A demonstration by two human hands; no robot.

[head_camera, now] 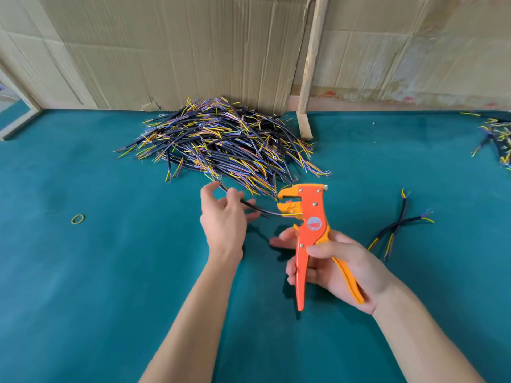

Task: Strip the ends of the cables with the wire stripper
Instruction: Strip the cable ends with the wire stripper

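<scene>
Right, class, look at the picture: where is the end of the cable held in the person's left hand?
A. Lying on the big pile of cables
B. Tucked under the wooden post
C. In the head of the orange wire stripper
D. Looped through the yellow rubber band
C: the left hand holds a black cable whose yellow wire end reaches into the head of the wire stripper, gripped by the right hand.

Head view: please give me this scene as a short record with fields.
left hand: holds black cable
right hand: grips wire stripper
cable end: yellow wire at the stripper's mouth
cable pile: behind the hands, against cardboard
crossed cables: right of stripper
rubber band: on green table, left
</scene>
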